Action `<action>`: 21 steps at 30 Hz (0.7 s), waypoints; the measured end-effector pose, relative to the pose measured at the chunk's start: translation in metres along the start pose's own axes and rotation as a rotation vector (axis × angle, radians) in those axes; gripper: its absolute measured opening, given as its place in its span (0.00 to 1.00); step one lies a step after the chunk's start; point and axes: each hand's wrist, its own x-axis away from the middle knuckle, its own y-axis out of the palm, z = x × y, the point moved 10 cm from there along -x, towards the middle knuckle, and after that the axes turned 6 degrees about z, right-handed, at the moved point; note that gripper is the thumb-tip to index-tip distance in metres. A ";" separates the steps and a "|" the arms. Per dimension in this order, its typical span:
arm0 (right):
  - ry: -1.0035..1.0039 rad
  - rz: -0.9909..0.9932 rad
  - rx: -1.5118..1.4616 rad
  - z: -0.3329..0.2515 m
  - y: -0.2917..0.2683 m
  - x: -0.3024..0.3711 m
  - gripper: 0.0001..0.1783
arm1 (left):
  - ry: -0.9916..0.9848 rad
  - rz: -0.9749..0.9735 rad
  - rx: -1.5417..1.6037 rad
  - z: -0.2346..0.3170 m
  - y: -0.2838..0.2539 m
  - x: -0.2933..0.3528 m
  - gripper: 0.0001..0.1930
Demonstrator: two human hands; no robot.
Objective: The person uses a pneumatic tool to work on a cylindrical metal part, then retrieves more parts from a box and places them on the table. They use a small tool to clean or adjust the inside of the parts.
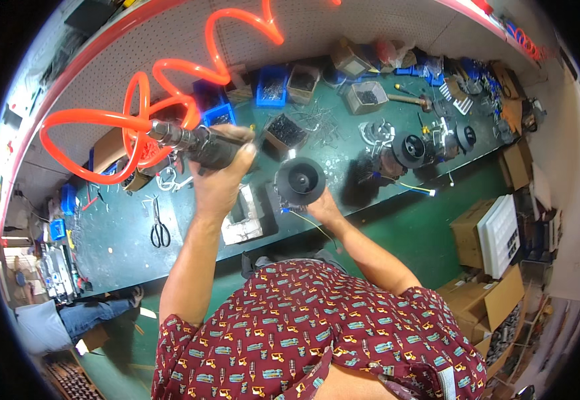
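Observation:
My left hand (pixel 222 180) is closed round a dark air screwdriver (pixel 211 148), raised over the bench. A coiled orange air hose (pixel 96 120) joins its metal fitting. Lower and to the right, my right hand (pixel 326 208) grips a small fan motor unit (pixel 301 181) from its near right side. A round black fan wheel tops the unit and faces up, and a thin yellow wire trails from it. My right fingers are partly hidden beneath the unit. Between my forearms lies a white block-like fixture (pixel 242 230) with an opening in it.
The green bench (pixel 126 250) holds black-handled scissors (pixel 160 230), a box of dark screws (pixel 285 132), a blue parts bin (pixel 272 87) and a hammer (pixel 410 100). More fan units (pixel 408 151) stand at right. Cardboard boxes (pixel 476 300) sit on the floor; another person (pixel 53 327) is at lower left.

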 end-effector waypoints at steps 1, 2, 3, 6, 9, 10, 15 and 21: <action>-0.083 -0.028 0.066 -0.011 0.000 -0.002 0.39 | 0.017 0.016 -0.005 -0.007 -0.006 -0.005 0.15; -0.102 -0.047 0.011 -0.038 0.003 0.000 0.34 | 0.033 0.036 -0.016 -0.013 -0.014 -0.008 0.15; -0.120 -0.063 -0.041 -0.066 0.004 0.001 0.29 | 0.002 0.080 0.056 -0.015 -0.015 -0.008 0.14; -0.077 -0.064 0.073 -0.078 0.007 0.005 0.29 | -0.037 0.050 0.001 -0.027 -0.021 -0.014 0.12; -0.105 -0.091 0.101 -0.054 0.011 0.002 0.27 | -0.068 0.034 0.004 -0.030 -0.023 -0.016 0.11; -0.091 -0.086 0.100 -0.048 0.009 0.002 0.27 | -0.072 0.029 0.007 -0.031 -0.024 -0.017 0.11; -0.019 -0.067 0.068 -0.041 0.010 0.002 0.26 | -0.067 0.067 0.039 -0.040 -0.034 -0.019 0.10; 0.040 -0.047 0.044 -0.033 0.005 0.006 0.26 | -0.085 0.025 -0.018 -0.045 -0.033 -0.022 0.09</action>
